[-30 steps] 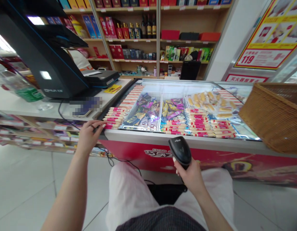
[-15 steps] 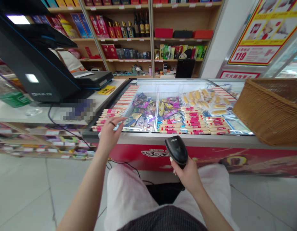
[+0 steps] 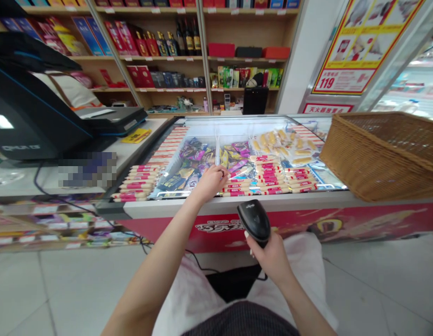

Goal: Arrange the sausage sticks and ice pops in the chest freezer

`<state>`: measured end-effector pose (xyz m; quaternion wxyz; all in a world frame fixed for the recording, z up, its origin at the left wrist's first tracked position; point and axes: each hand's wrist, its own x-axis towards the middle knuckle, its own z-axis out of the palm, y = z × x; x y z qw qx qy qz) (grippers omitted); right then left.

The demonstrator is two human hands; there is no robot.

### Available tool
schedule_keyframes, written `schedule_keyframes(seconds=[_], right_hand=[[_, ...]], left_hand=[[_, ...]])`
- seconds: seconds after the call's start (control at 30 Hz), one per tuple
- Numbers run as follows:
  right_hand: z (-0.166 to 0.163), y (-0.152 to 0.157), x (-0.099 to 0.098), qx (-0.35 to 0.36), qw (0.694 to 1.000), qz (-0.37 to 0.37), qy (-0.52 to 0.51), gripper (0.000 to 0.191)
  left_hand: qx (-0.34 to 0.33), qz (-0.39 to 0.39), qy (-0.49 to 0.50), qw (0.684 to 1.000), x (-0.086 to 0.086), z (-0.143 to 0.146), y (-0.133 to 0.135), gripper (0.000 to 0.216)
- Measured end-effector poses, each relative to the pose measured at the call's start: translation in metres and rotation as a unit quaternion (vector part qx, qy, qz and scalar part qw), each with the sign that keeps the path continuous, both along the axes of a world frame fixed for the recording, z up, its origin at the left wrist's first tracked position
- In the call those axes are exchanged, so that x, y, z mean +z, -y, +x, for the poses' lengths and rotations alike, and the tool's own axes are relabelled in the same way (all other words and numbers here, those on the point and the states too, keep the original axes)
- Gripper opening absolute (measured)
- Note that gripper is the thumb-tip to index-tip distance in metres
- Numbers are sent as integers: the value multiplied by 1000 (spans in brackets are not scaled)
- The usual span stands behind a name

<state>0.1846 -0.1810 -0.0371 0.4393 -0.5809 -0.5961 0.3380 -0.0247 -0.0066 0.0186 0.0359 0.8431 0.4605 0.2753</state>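
My right hand [image 3: 270, 254] is wrapped round the handle of a black barcode scanner [image 3: 254, 221], held in front of the freezer's front edge with its head tilted up and away from me. Over the glass top of the chest freezer [image 3: 174, 204], my left hand [image 3: 212, 182] reaches to the left end of a row of wrapped sausages [image 3: 239, 188] with red labels. A ring shows on one finger. Its fingers are bent loosely, and their tips are partly hidden at the sausages; no item shows lifted in them.
More sausages [image 3: 135, 183] lie left on the glass, and yellow packaged snacks [image 3: 284, 143] lie right of centre. Ice-cream packets [image 3: 195, 154] show beneath. A wicker basket [image 3: 380, 154] stands at right, a dark checkout machine [image 3: 37, 107] at left. Shelves [image 3: 160, 93] with bottles and boxes stand behind.
My left hand has moved right, from the left sausage pile to the middle row. The scanner stays in my right hand. The view has shifted slightly to the right.
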Motion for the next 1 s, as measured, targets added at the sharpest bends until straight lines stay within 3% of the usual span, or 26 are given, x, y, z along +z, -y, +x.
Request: schedule_keyframes(seconds=[0.3,0.63,0.83,1.0], right_hand=[[-5,-1,8,20,1000,1,6,30],[-7,-12,15,10,999,23,23,27],[-16,-21,25,-1,993,79,83,29],[-16,-23,27,8,991,83,107,30]], left_hand=[[2,-18,29,999,-4,-4,-15,18],[23,14,122,992,-7,-26,25,26],[12,14,132,991,-9,-25,31,25],[11,27,140,990,-11,-23,32,24]])
